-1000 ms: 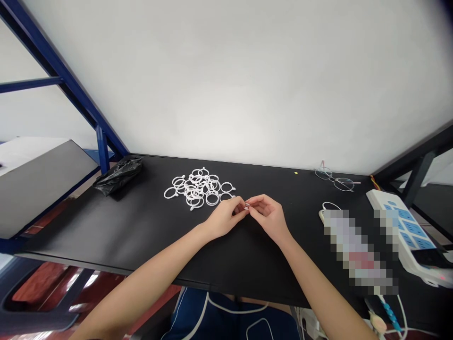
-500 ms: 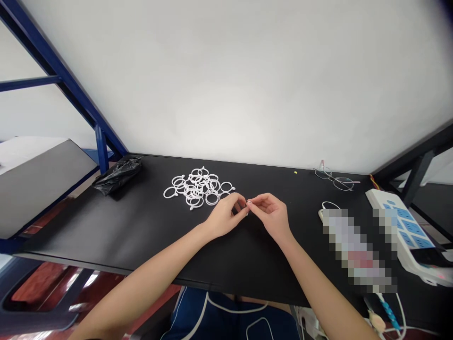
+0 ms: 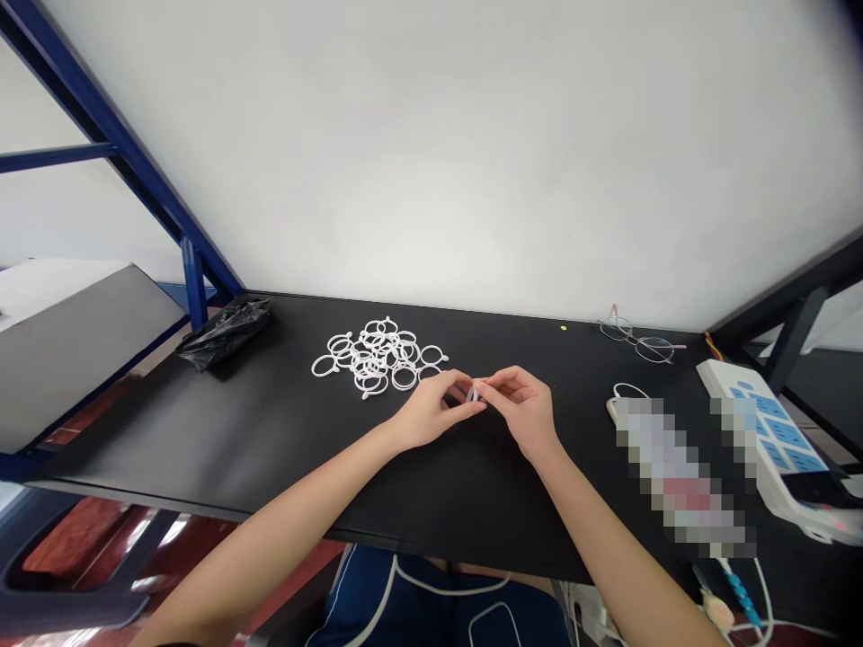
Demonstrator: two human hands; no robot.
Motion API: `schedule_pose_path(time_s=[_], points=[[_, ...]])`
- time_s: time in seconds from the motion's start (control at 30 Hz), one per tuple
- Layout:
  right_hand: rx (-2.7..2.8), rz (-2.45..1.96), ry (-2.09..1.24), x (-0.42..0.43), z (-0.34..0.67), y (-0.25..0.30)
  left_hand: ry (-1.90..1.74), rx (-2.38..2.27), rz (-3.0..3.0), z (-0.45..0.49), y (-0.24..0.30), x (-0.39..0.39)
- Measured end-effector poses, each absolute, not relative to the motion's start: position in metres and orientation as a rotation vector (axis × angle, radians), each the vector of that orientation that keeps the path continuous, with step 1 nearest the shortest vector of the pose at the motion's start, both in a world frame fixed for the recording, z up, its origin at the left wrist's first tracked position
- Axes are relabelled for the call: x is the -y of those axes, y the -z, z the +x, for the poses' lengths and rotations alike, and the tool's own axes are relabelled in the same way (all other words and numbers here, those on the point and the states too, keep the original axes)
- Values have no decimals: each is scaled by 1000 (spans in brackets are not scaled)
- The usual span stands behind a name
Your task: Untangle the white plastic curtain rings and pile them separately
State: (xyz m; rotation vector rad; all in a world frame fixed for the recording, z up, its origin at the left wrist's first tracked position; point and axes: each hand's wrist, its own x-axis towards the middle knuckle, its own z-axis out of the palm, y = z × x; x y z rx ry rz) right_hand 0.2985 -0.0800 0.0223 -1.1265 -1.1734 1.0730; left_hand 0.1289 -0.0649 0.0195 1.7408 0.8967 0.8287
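A white plastic curtain ring is seen nearly edge-on between my two hands, mostly covered by fingers. My left hand closes on its left side with thumb and fingers. From the right, the thumb and fingertips of my right hand pinch the same ring near its top. Just beyond my left hand lies a loose pile of white curtain rings, several of them overlapping, each with a small eyelet on its rim.
On the black table, a crumpled black plastic bag lies at the left. Eyeglasses rest by the wall. At the right are a blurred-out phone with a cable and a white power strip with blue sockets.
My left thumb has stretched out to the right, and more of the white ring shows between my hands. The pile has not moved.
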Motion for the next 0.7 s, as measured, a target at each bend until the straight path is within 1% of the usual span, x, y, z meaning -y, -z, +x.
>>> schedule_pose_path(time_s=[0.7], points=[[1145, -1140, -1099, 79, 298, -21, -845, -866, 1708, 130, -18, 65]])
